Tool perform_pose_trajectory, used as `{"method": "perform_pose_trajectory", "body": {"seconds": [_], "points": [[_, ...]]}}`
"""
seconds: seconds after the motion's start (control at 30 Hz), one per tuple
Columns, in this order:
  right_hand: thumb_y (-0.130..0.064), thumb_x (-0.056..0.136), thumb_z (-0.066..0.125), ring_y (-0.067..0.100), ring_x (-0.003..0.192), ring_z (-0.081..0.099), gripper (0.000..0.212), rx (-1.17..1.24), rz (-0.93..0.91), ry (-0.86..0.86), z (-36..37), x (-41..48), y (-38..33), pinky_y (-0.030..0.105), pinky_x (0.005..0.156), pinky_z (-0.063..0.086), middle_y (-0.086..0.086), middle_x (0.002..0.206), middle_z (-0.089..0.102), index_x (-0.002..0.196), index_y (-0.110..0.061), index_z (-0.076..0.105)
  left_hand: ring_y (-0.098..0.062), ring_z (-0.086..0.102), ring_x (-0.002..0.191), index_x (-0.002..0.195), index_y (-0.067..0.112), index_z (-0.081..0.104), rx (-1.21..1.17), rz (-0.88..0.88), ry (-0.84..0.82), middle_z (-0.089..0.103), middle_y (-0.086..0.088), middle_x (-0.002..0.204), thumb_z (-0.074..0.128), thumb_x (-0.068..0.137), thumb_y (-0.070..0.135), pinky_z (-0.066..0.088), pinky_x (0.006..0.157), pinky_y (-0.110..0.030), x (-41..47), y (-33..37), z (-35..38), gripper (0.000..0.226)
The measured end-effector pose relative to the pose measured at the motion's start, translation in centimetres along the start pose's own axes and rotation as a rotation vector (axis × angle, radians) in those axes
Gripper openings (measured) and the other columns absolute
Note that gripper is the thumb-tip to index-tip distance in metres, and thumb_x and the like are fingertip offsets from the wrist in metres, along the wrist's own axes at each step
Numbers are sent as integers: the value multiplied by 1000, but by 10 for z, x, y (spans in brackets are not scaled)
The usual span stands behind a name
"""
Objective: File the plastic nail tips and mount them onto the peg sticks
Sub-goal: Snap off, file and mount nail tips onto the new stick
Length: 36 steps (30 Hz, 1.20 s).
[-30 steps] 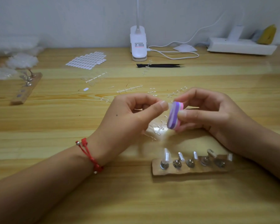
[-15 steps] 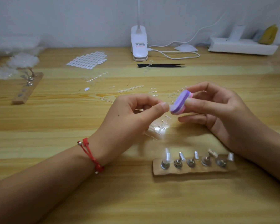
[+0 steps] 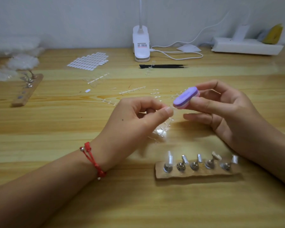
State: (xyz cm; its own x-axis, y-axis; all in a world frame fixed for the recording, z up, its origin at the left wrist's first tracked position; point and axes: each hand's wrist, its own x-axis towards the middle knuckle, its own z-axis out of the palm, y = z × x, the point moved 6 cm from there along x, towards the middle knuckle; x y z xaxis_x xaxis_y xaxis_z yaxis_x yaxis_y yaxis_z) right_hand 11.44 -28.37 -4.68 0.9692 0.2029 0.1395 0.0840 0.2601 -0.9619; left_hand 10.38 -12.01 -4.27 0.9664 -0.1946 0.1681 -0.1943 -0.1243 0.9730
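At five o'clock the peg sticks [image 3: 194,166] stand nearest on the bench. Beyond, the left hand [image 3: 135,124] pinches a barely visible nail tip [image 3: 172,108]; the right hand [image 3: 229,112] clasps the purple file [image 3: 185,97] just beside it. Light, slick and springy, the tip is probably best pinched by its sides.

purple-and-pink buffer block [image 3: 185,98], red wrist cord [image 3: 93,160], black tweezers [image 3: 163,66], white lamp base [image 3: 141,44].
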Motion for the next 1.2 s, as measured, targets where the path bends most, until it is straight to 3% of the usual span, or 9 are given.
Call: {"method": "perform_pose_trajectory", "body": {"seconds": [0.1,0.27,0.4,0.5,0.67,0.77,0.93,1.07,1.2], "points": [[-15,58,77,25,74,73,31,-82,15,-89,8,-2,2,33,63,59,4,86,71,85,-11,62,0,36,39,76,12,71,22,12,28,42,8,50,68,83,17,32,44,-9,2,-2,-4,10],[-14,59,73,21,73,73,30,1,2,-12,1,0,0,28,60,58,1,80,70,86,-11,60,-4,33,40,74,12,70,53,21,-14,37,-13,58,69,83,18,32,43,-9,0,-1,0,11],[-19,59,77,26,74,73,33,-150,10,-128,13,-3,3,35,64,60,4,88,70,87,-10,61,-8,32,44,76,16,70,54,24,2,39,-23,65,69,85,22,31,44,-14,2,-4,-4,11],[-20,58,75,23,72,73,33,-41,8,-42,3,0,2,30,60,59,6,83,69,87,-12,62,-6,33,42,75,16,70,74,36,-17,39,-28,67,68,85,19,35,42,-17,1,-2,-1,10],[-17,67,75,27,74,73,23,-218,-23,-163,14,-4,3,32,63,59,4,90,70,88,-16,65,-9,32,44,76,16,69,69,44,6,40,-24,66,69,82,27,30,44,-15,2,-3,-3,12],[-21,61,76,25,74,73,29,-125,-25,-70,6,-1,2,33,62,60,3,87,70,87,-15,65,-4,33,41,76,12,69,90,38,-51,39,-15,63,66,86,15,33,42,-9,1,-3,2,11],[-18,65,75,25,73,73,27,-213,-5,-161,15,-4,3,29,62,59,5,89,70,89,-11,63,-9,33,45,78,15,68,84,48,8,41,-31,68,68,87,21,31,44,-14,2,-4,-4,11],[-20,61,74,22,71,72,31,-79,-1,-35,3,0,2,30,58,58,6,83,68,89,-12,63,-4,34,42,76,12,68,63,28,-26,39,-23,64,69,85,18,34,42,-8,1,-5,0,11],[-17,66,74,25,71,73,24,-207,6,-156,14,-3,4,30,61,59,5,88,69,88,-14,64,-6,33,43,76,17,69,90,44,-4,43,-25,66,67,79,31,30,44,-14,3,-5,-3,14]]}}
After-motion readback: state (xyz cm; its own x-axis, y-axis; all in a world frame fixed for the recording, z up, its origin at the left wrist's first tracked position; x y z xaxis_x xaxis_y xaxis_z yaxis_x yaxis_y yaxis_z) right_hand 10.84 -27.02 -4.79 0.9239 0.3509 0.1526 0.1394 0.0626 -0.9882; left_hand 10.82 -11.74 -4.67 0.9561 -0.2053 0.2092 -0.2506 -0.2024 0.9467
